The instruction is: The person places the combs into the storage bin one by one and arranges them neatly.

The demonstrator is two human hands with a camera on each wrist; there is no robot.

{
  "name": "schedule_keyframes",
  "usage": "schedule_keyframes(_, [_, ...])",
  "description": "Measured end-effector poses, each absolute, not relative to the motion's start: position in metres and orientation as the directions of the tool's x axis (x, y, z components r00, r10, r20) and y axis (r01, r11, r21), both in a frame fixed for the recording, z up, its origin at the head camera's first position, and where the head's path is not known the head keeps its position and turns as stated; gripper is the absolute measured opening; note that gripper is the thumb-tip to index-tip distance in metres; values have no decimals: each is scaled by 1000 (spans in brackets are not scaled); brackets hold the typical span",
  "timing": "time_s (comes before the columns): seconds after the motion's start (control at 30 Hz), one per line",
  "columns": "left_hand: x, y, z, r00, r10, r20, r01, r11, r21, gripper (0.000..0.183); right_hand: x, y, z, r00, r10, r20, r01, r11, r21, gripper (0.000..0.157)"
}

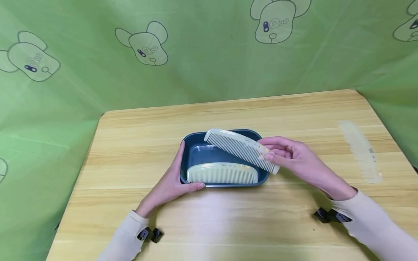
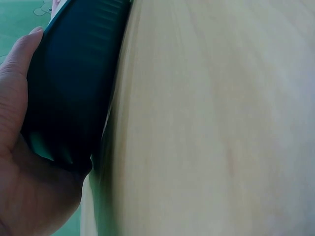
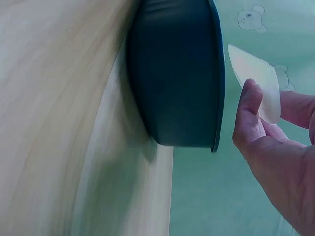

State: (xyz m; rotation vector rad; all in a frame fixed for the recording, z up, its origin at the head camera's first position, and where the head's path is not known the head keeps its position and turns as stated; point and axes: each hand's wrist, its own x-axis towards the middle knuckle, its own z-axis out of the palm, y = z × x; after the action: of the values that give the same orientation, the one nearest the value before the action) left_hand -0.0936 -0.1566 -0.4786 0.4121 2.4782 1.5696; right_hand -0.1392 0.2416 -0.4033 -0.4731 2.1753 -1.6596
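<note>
A dark blue rectangular plastic box (image 1: pixel 200 152) stands on the table in the head view. My left hand (image 1: pixel 170 181) grips its left end, the thumb along the near rim; the left wrist view shows that thumb (image 2: pixel 22 54) against the box's wall. One pale comb (image 1: pixel 222 173) lies inside along the near side, teeth down. Over the box's right part, a second pale comb (image 1: pixel 240 146) slants down to the right, pinched at its right end by my right hand (image 1: pixel 290 156). In the right wrist view this comb (image 3: pixel 263 81) is above the box's rim, apart from it.
A third pale, translucent comb (image 1: pixel 360 152) lies on the wooden table (image 1: pixel 137 145) at the far right. Green cloth (image 1: pixel 209 72) with printed animal heads hangs behind the table and at its sides. A small black device (image 1: pixel 150 235) sits at each wrist.
</note>
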Motion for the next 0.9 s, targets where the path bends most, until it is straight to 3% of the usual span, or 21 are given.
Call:
schedule_keyframes(0.2, [-94,-156,-477,-944,329,0,141,404,904,137,-142,227,-408,-829,-556,-65,-79,231,-970,41])
schedule_keyframes(0.53, [-93,-159,-476,-946,324,-9,134,417,899,136,-148,205,-407,-786,-611,-94,-133,317,-939,37])
schedule_keyframes(0.9, [-94,-158,-480,-943,332,6,149,408,901,137,-149,197,-410,-786,-607,-117,-169,393,-904,25])
